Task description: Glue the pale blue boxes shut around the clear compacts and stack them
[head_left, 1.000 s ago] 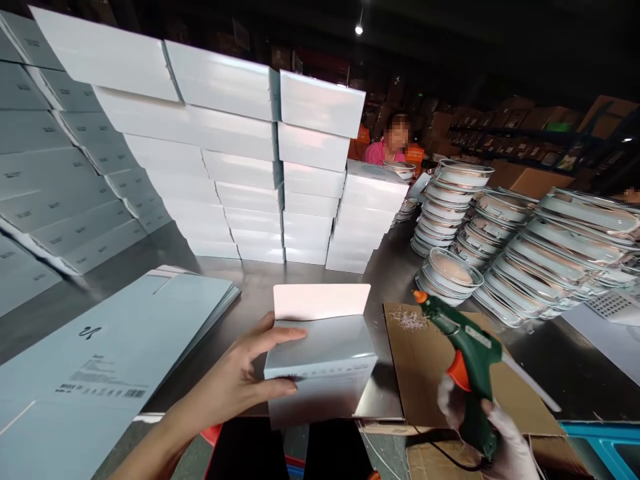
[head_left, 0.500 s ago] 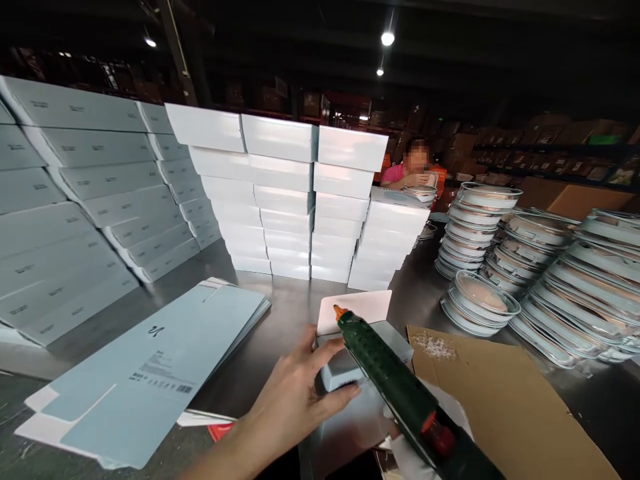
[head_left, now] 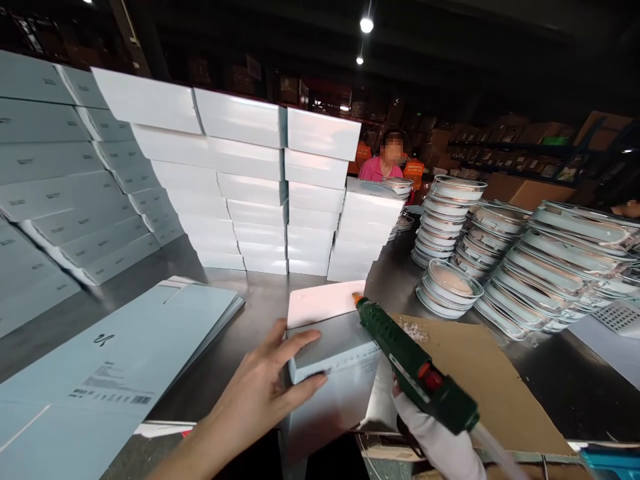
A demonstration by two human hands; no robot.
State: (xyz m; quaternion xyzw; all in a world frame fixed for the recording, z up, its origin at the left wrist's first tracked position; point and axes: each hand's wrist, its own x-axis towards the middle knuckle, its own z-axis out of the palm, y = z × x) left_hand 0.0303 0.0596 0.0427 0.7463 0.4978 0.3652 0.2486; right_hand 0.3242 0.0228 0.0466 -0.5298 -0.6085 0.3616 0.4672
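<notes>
My left hand grips the left end of a pale blue carton, thumb on the near side and fingers over the top. The carton's pinkish-white flap stands up along its far edge. In my right hand, which is partly covered by white cloth, is a dark green glue gun with a red part on its body. Its orange nozzle is at the flap's right end; I cannot tell whether they touch. The gun hides part of the carton's right end and most of my right fingers.
Flat carton blanks lie at the left. Stacked pale cartons form a wall behind. Piles of round lidded containers stand at the right. Brown cardboard with white scraps lies nearby. A person in pink is beyond.
The glue gun's nozzle has moved from the flap's left end to its right end. My left hand stays on the carton. The whole view has shifted towards the right.
</notes>
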